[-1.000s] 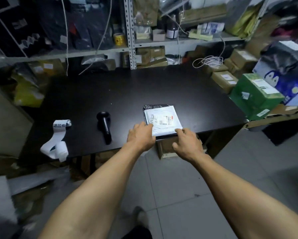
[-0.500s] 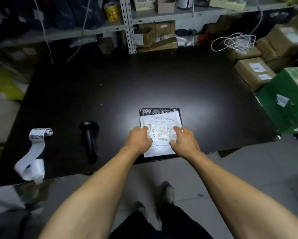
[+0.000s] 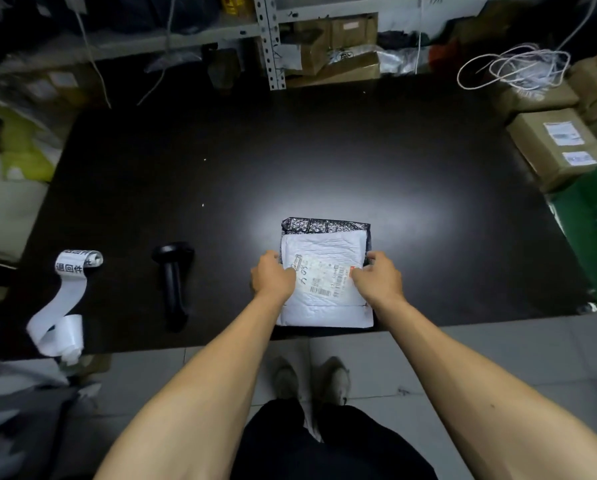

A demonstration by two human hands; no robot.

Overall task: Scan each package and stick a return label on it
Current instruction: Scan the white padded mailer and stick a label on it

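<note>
Presently, head view: white padded bubble mailer (image 3: pixel 324 271) lies flat at the black table's (image 3: pixel 290 150) near edge — left hand (image 3: pixel 272 278) and right hand (image 3: pixel 380 280) pinch its side edges, fingers curled. Judged light, soft, pliable; grip edges — not the label.

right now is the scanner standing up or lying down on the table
Lying down. The black scanner lies flat on the dark table, handle toward the near edge, left of the white package; neither hand touches it.
</note>
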